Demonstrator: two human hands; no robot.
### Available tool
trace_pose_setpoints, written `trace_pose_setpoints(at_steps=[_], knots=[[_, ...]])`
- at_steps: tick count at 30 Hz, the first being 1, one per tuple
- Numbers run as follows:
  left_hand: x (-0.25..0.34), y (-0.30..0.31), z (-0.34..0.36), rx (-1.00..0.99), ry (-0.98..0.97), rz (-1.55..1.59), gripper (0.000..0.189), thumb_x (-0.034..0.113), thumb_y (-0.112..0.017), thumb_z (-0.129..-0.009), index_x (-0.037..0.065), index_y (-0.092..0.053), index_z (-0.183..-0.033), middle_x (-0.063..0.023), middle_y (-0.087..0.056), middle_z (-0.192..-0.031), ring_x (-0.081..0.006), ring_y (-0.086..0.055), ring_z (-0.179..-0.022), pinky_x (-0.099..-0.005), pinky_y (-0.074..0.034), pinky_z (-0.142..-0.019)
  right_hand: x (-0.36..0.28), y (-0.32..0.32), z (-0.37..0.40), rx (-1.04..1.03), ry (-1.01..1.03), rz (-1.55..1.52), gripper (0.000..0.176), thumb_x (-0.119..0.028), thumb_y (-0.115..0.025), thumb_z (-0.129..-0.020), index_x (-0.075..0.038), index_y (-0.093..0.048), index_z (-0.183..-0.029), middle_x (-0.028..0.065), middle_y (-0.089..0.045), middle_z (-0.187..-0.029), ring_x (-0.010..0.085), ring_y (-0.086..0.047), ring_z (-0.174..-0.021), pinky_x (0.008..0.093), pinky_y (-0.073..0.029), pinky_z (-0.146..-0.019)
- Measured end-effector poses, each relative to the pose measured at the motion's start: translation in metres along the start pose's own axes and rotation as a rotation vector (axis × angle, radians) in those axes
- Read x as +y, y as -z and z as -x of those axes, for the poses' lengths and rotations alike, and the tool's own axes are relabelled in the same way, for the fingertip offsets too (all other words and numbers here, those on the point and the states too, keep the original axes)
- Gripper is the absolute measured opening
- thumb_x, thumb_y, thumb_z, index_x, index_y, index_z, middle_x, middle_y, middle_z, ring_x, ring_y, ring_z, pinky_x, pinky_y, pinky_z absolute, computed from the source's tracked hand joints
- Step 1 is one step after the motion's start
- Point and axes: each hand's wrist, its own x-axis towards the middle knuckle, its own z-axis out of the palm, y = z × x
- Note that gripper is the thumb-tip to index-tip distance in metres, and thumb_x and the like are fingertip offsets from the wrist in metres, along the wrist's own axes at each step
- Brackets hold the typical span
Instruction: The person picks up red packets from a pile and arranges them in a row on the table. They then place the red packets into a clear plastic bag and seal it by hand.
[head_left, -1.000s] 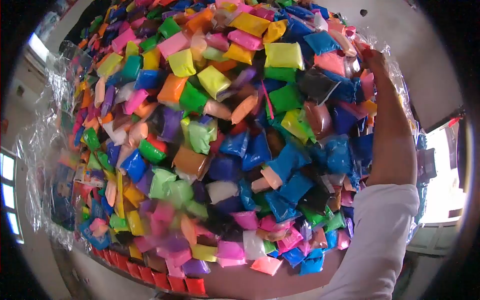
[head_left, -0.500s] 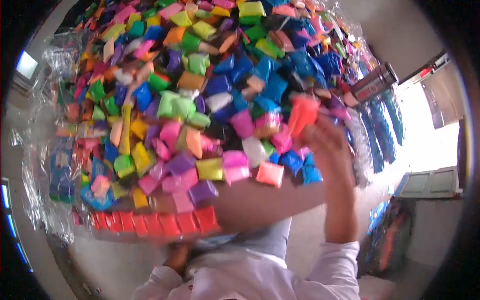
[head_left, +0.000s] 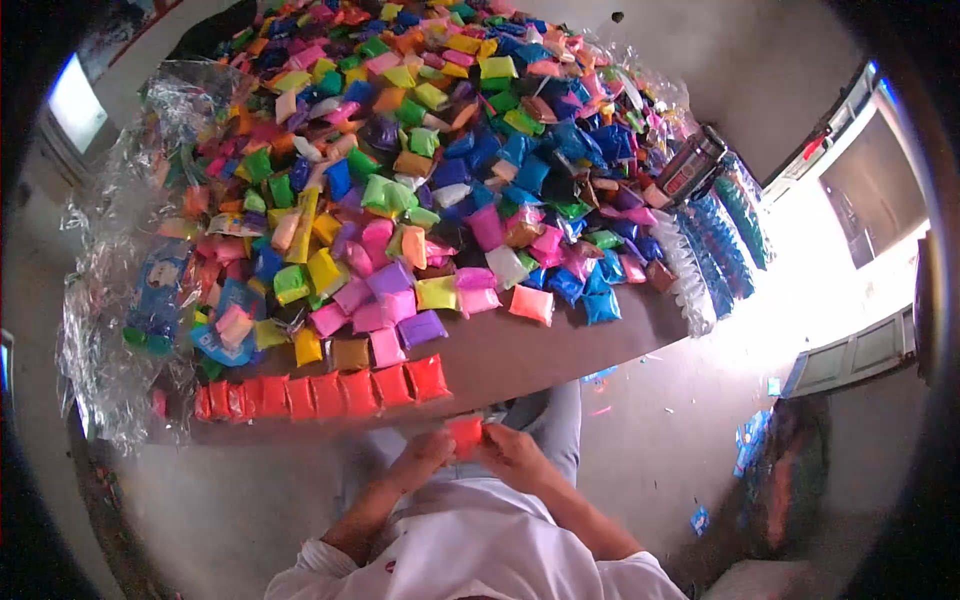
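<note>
Grip | left hand [head_left: 420,458] and right hand [head_left: 512,455] pinching 1 red packet [head_left: 465,434] | its edges hidden; label unreadable

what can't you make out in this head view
Head view:
- red packet: mostly covered by the fingers of the left hand and right hand; sealed or open, cannot tell.
- tin: label too small to read.
- pile of packets: far end cut off by the top edge.

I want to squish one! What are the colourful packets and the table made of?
The red packet, like the pile: thin clear plastic film, glossy, glinting and crinkled; the coloured filling looks soft, maybe clay or powder. Table: smooth matt brown board, perhaps wood or laminate.
</note>
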Motion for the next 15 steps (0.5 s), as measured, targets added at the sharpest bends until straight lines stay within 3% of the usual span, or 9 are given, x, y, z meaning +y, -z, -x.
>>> trace_pose_setpoints(at_steps=[2,4,6,7,8,10,11,13,15], knots=[[0.019,-0.01,0.002,0.024,-0.091,-0.033,0.044,0.047,-0.05,-0.09,0.004,-0.059,-0.09,-0.0006,-0.055,-0.074,-0.0102,-0.051,-0.067,-0.0278,-0.044,-0.06,0.012,-0.014,0.004,0.083,0.062,-0.059,0.023,-0.02,-0.059,-0.085,-0.002,-0.05,-0.097,0.0198,-0.061,-0.079,0.035,-0.063,-0.076,0.0404,-0.047,-0.064],[0.036,-0.025,0.001,0.178,-0.197,-0.061,0.043,0.042,-0.047,-0.092,0.002,-0.06,-0.098,-0.0046,-0.06,-0.082,-0.0116,-0.055,-0.077,-0.0293,-0.046,-0.069,-0.003,-0.012,0.01,0.084,0.04,-0.076,0.025,-0.022,-0.06,-0.085,-0.003,-0.05,-0.099,0.0213,-0.062,-0.08,0.039,-0.062,-0.08,0.0448,-0.047,-0.064],[0.035,-0.034,0.001,0.208,-0.131,0.004,0.042,0.04,-0.047,-0.093,0.001,-0.06,-0.101,-0.0061,-0.061,-0.084,-0.0121,-0.055,-0.079,-0.0294,-0.046,-0.072,-0.004,-0.012,0.011,0.125,-0.062,-0.048,0.026,-0.023,-0.061,-0.085,-0.003,-0.05,-0.097,0.0228,-0.061,-0.08,0.0398,-0.061,-0.08,0.0442,-0.047,-0.064],[0.032,-0.036,0.001,0.234,-0.065,0.076,0.042,0.038,-0.046,-0.094,0.0,-0.06,-0.103,-0.0076,-0.062,-0.087,-0.0126,-0.056,-0.082,-0.0295,-0.046,-0.075,-0.006,-0.009,0.011,0.149,-0.081,0.1,0.024,-0.022,-0.06,-0.087,-0.001,-0.054,-0.096,0.0171,-0.064,-0.08,0.03,-0.064,-0.074,0.0362,-0.048,-0.062],[0.026,-0.039,0.001,0.289,-0.069,0.075,0.042,0.038,-0.046,-0.094,0.0,-0.06,-0.103,-0.0076,-0.062,-0.087,-0.0126,-0.056,-0.082,-0.0295,-0.046,-0.075,-0.002,-0.009,0.011,0.106,-0.046,0.097,0.024,-0.022,-0.06,-0.087,-0.001,-0.054,-0.096,0.0171,-0.064,-0.08,0.03,-0.064,-0.074,0.0362,-0.048,-0.062],[0.017,-0.04,-0.006,0.144,-0.131,0.0,0.044,0.039,-0.046,-0.094,-0.001,-0.06,-0.103,-0.0069,-0.062,-0.089,-0.012,-0.055,-0.083,-0.0292,-0.046,-0.076,0.006,-0.014,0.007,0.203,-0.12,-0.426,0.024,-0.021,-0.055,-0.091,0.001,-0.06,-0.099,0.0029,-0.062,-0.082,0.0093,-0.056,-0.072,0.0254,-0.045,-0.063],[0.026,-0.04,-0.005,0.201,-0.134,0.001,0.044,0.039,-0.046,-0.094,-0.001,-0.06,-0.103,-0.0069,-0.062,-0.089,-0.012,-0.055,-0.083,-0.0292,-0.046,-0.076,0.004,-0.013,0.006,0.15,-0.098,-0.425,0.024,-0.021,-0.055,-0.091,0.001,-0.06,-0.099,0.0029,-0.062,-0.082,0.0093,-0.056,-0.072,0.0254,-0.045,-0.063],[0.051,-0.04,-0.004,0.126,-0.116,-0.151,0.045,0.04,-0.046,-0.094,-0.001,-0.058,-0.107,-0.0063,-0.062,-0.093,-0.0122,-0.054,-0.087,-0.0293,-0.045,-0.077,-0.006,-0.009,0.007,0.248,-0.057,-0.574,0.024,-0.021,-0.052,-0.093,0.0,-0.062,-0.099,-0.0011,-0.061,-0.084,0.0047,-0.053,-0.073,0.0203,-0.043,-0.063],[0.057,-0.044,-0.005,0.157,-0.181,-0.05,0.041,0.038,-0.047,-0.093,0.0,-0.059,-0.106,-0.0041,-0.061,-0.094,-0.0121,-0.054,-0.086,-0.0293,-0.046,-0.076,-0.008,-0.01,0.004,0.263,-0.05,-0.631,0.023,-0.02,-0.052,-0.093,0.0,-0.062,-0.098,-0.0012,-0.061,-0.083,0.0046,-0.052,-0.072,0.0196,-0.042,-0.063]])
